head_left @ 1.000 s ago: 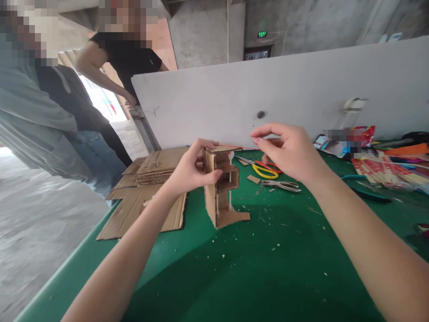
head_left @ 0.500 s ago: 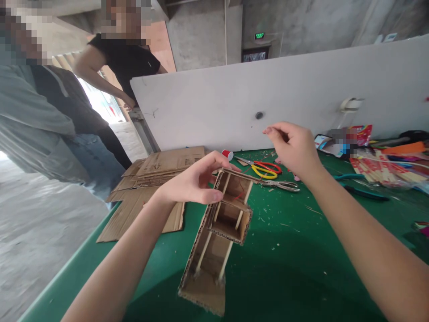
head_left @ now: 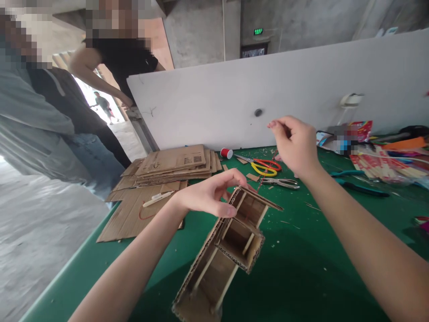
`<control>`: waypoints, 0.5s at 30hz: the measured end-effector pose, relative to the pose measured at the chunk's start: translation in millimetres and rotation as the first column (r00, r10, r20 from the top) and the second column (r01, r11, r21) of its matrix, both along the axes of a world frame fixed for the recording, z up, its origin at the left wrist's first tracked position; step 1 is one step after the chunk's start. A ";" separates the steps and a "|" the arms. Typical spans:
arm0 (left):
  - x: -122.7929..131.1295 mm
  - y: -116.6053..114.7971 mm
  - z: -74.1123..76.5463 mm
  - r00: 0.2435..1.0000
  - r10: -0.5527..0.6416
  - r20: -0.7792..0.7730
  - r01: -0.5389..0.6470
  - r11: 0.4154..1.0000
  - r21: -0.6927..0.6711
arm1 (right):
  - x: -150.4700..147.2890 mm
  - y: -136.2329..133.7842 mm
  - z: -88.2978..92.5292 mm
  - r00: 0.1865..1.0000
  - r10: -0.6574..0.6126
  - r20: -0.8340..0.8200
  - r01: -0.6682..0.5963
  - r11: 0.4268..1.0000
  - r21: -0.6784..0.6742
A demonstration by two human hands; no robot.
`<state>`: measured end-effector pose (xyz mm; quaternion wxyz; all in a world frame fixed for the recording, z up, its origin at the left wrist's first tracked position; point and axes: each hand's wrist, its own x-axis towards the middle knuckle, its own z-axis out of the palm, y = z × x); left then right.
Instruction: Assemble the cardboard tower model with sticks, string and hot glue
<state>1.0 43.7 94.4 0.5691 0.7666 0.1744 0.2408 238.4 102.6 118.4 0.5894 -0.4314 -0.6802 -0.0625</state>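
— Where does the model point(head_left: 231, 241) lie from the left hand point(head_left: 208, 197)?
— That hand pinches its top edge, thumb under. The long axis slants from the grip down toward the wearer. It is corrugated cardboard with boxy cells and thin stick posts.
— And the right hand point(head_left: 296, 145)?
— It is farther off, up and right of the grip, with fingertips pressed together. I cannot tell on what.

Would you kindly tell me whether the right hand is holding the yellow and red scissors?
No, the right hand is raised in the air with pinched fingers, while the yellow and red scissors lie on the green table.
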 end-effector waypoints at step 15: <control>-5.3 5.5 -11.2 0.982 0.098 0.163 -0.059 0.972 -0.229 | 11.7 31.0 -32.1 0.970 0.117 0.212 -0.036 0.935 -0.353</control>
